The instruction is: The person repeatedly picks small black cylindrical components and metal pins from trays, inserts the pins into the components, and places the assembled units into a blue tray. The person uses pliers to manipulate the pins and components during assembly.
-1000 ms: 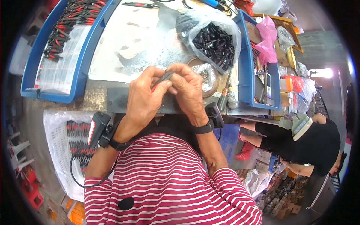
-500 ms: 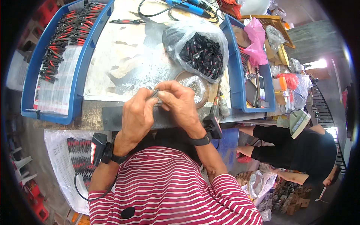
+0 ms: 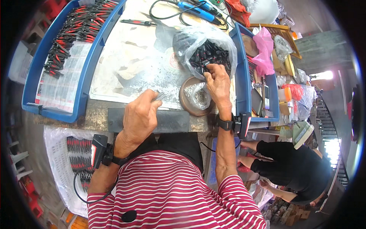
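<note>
Grey and slim, a small piece (image 3: 160, 96) sits pinched in the left hand (image 3: 140, 113) at mid-frame. Toward the upper right, the right hand (image 3: 219, 87) curls at glossy black parts (image 3: 213, 52) in a cloudy bag (image 3: 183, 42); whether it grips one, I cannot tell.

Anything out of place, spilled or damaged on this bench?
Mildly: one red-and-black tool lies alone on the whitish sheet, apart from the similar-looking ones piled in the left blue bin. That sheet also looks blotched and worn.

Assembly workshop: worn bench (image 3: 95, 108), blue corded tools (image 3: 200, 12), long blue tray (image 3: 82, 89), bag of small black parts (image 3: 186, 42).
</note>
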`<state>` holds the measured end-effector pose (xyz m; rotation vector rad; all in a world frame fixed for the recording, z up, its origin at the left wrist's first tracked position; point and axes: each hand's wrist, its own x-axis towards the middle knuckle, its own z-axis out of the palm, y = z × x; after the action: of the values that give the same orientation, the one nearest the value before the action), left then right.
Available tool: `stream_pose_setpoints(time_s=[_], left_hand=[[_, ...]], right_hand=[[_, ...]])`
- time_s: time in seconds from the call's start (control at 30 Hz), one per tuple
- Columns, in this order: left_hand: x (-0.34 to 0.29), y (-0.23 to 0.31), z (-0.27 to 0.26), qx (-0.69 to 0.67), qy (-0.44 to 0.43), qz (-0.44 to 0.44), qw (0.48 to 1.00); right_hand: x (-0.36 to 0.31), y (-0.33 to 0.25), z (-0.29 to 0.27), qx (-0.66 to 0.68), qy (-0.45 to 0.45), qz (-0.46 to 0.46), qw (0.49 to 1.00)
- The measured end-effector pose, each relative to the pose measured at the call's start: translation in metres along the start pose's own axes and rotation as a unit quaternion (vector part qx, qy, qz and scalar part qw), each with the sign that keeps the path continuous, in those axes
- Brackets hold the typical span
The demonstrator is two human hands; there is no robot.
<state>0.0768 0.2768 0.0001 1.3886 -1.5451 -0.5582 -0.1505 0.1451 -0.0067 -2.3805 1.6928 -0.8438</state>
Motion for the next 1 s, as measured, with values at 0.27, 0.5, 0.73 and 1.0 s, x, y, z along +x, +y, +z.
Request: stream_pose_setpoints(time_s=[0.27, 0.5, 0.73, 1.0], left_hand=[[0.0, 0.001, 0.0, -0.001, -0.005, 0.0, 1.0], [0.0, 0.001, -0.001, 0.002, -0.009, 0.016, 1.0], [0.0, 0.0, -0.005, 0.01, -0.007, 0.023, 1.0], [0.0, -0.003, -0.007, 0.009, -0.006, 0.027, 1.0]], right_hand=[[0.001, -0.005, 0.004, -0.048, 0.036, -0.025, 0.998], [0.014, -0.008, -0.008, -0.039, -0.025, -0.062, 0.997], [0.02, -0.008, -0.01, -0.173, -0.043, -0.116, 0.977], [0.016, -0.004, -0.015, -0.141, 0.014, -0.083, 0.986]])
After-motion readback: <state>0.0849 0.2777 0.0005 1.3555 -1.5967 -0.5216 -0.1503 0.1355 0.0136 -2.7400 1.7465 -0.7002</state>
